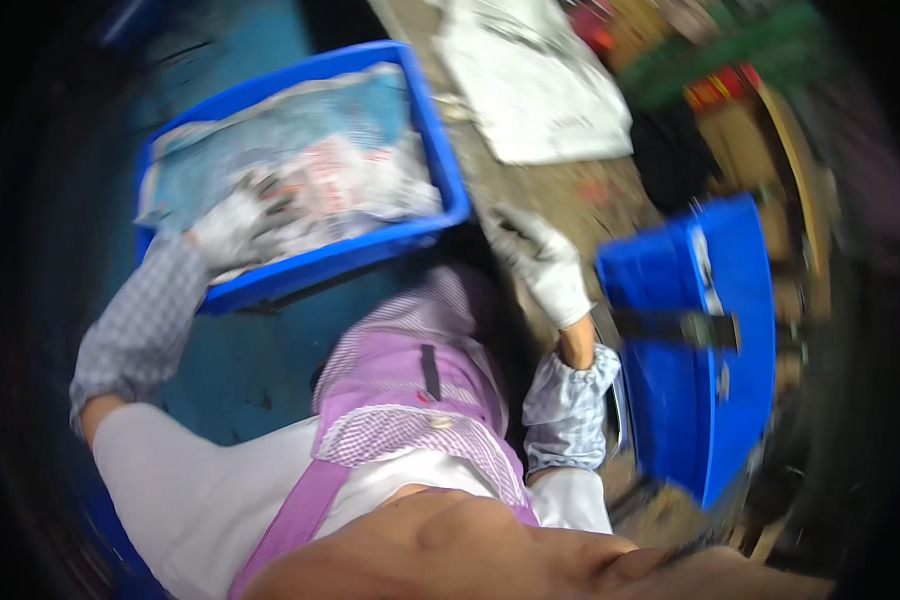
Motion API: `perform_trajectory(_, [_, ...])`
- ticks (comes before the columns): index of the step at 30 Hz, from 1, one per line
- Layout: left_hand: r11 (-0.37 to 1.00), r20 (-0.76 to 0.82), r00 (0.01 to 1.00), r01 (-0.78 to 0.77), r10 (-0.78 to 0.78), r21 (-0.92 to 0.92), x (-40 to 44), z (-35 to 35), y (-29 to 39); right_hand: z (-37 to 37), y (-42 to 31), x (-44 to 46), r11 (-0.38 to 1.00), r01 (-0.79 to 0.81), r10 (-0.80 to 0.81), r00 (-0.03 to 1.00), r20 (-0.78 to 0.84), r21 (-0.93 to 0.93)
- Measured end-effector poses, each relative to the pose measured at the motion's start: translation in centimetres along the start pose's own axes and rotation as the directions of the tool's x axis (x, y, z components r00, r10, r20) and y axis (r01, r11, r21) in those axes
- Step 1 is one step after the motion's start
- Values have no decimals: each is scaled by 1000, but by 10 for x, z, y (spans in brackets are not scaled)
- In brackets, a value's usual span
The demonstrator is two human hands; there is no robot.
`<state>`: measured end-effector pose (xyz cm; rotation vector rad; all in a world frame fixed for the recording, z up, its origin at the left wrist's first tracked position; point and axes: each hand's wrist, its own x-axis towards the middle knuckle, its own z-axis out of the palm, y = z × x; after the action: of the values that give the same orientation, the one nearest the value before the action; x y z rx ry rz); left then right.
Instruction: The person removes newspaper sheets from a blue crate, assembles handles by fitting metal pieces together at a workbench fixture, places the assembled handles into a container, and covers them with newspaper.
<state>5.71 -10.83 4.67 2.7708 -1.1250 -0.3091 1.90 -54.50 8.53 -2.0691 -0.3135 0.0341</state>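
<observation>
My left hand (242,225), in a white glove with dark fingertips, rests on a crumpled printed plastic sack (320,165) inside a blue bin (448,150). Its fingers are spread over the sack's lower left part. To the right of the bin, my right hand (542,262), gloved the same way, hovers by the edge of a worn table (560,200). Its fingers are slightly bent and apart, with nothing seen in them. Motion blurs both hands somewhat.
A white sack (540,90) lies on the table ahead. Blue bins (670,350) stand at the right, with a dark bar across them. Cardboard boxes (740,150) and a green beam (740,50) are at the upper right. The floor (240,370) is blue.
</observation>
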Motion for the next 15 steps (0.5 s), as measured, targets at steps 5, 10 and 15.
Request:
perform_trajectory(5, [988,15,997,-75,74,138,14,64,-27,-65,2,-156,760,-618,569,782,-253,-201])
perform_trajectory(10, [998,30,1000,-12,10,58,15,56,-18,-87,42,-265,-70,-845,677,350,-647,-530])
perform_trajectory(15, [995,10,998,57,-57,-78,1,-2,-5,-124,46,-293,471,-635,578,747,-330,-612])
